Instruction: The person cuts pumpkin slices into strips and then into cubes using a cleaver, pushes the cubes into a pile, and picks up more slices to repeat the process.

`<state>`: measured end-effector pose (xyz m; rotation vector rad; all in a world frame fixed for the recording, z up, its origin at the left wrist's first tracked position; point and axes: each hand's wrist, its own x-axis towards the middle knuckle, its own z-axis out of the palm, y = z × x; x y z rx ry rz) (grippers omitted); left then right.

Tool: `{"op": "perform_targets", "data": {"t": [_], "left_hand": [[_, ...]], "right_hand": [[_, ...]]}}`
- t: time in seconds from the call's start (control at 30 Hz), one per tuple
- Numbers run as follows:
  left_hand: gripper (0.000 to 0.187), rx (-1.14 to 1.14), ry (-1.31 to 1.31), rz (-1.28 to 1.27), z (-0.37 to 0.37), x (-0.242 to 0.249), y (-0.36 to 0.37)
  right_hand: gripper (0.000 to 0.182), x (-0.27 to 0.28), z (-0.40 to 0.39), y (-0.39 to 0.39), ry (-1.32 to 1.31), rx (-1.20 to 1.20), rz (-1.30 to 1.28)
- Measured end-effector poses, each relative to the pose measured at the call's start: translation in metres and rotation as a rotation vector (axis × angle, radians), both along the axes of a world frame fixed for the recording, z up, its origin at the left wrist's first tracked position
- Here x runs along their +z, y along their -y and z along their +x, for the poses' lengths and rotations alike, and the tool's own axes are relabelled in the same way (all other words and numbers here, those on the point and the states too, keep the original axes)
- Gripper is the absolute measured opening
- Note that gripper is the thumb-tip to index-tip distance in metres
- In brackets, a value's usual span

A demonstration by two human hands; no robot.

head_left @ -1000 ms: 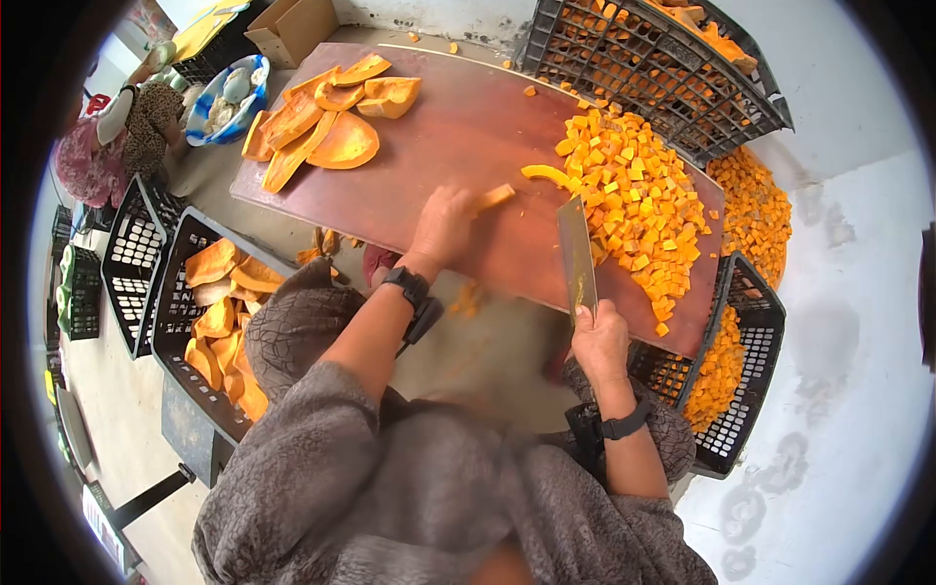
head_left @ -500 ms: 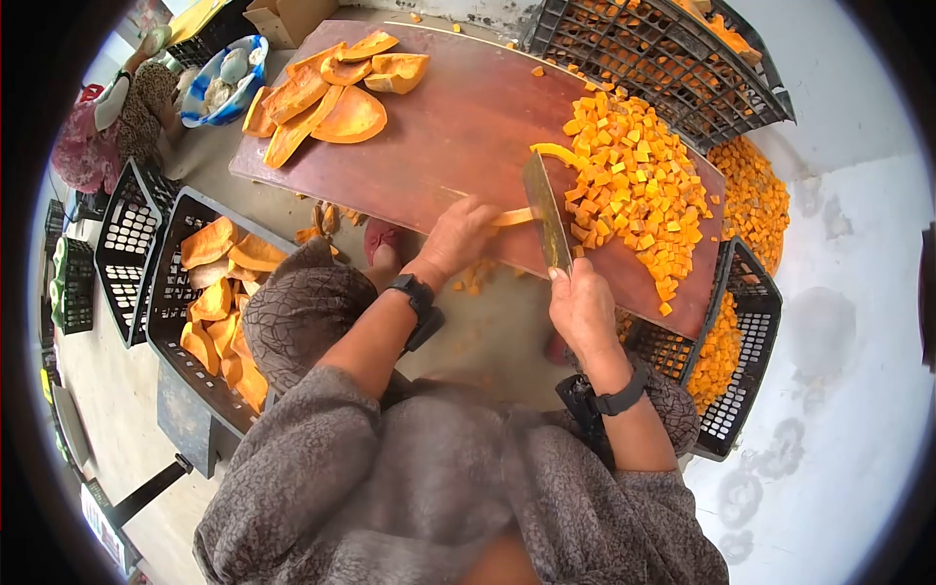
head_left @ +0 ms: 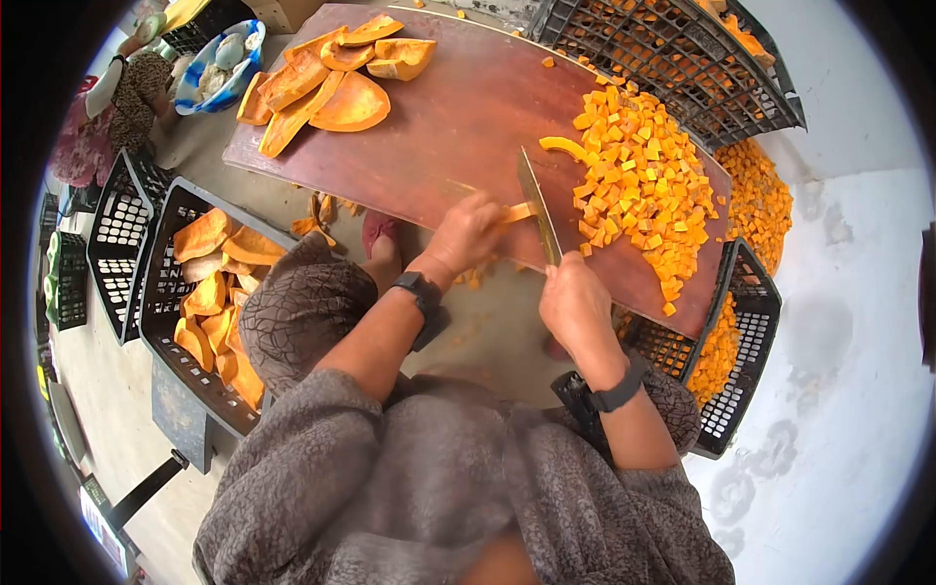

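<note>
My left hand (head_left: 468, 234) is closed round a narrow strip of pumpkin (head_left: 517, 212) near the front edge of the reddish board (head_left: 468, 117). The knife (head_left: 538, 205) stands with its broad blade at the strip's right end, its handle inside my closed right hand (head_left: 575, 302). Right of the blade lies a heap of orange pumpkin cubes (head_left: 643, 180), with a curved strip (head_left: 563, 147) at its left side. Larger pumpkin pieces (head_left: 353, 102) are piled at the board's far left.
A black crate of pumpkin pieces (head_left: 161, 322) stands at left. Another crate (head_left: 746, 361) with cubes is below the board's right end, and a tilted crate (head_left: 673, 73) is behind it. A person (head_left: 141, 97) sits at upper left near a blue-white basin (head_left: 187, 90).
The blade and my right hand have shifted slightly left, nearer my left hand. The strip showing past my left fingers is shorter. The view has also shifted a little.
</note>
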<state>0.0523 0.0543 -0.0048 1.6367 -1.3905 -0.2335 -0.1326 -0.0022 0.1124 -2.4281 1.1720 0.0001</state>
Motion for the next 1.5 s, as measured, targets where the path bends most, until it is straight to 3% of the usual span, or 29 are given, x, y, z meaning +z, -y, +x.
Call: {"op": "perform_targets", "data": {"t": [0.3,0.37,0.67,0.87,1.1,1.2,1.5], "left_hand": [[0.020,0.005,-0.022,0.001,0.000,0.001,0.000],[0.014,0.026,0.017,-0.061,-0.002,0.006,0.002],[0.018,0.008,0.014,-0.009,0.001,-0.008,0.001],[0.017,-0.040,-0.011,-0.014,0.002,-0.002,0.000],[0.015,0.021,0.009,-0.019,-0.008,0.006,0.002],[0.016,0.072,0.046,-0.049,-0.011,0.008,0.005],[0.018,0.054,0.077,-0.054,-0.008,0.001,0.006]], "right_hand": [[0.022,-0.021,0.031,0.022,0.102,0.041,-0.060],[0.023,-0.023,0.029,0.023,0.051,-0.093,-0.032],[0.023,-0.002,0.044,0.007,-0.051,-0.035,-0.011],[0.024,-0.030,0.053,0.026,-0.033,-0.106,-0.118],[0.025,-0.022,0.017,0.031,0.174,-0.135,-0.137],[0.023,0.000,0.011,0.013,0.106,-0.115,-0.096],[0.018,-0.005,0.007,0.004,0.032,-0.007,-0.067]]}}
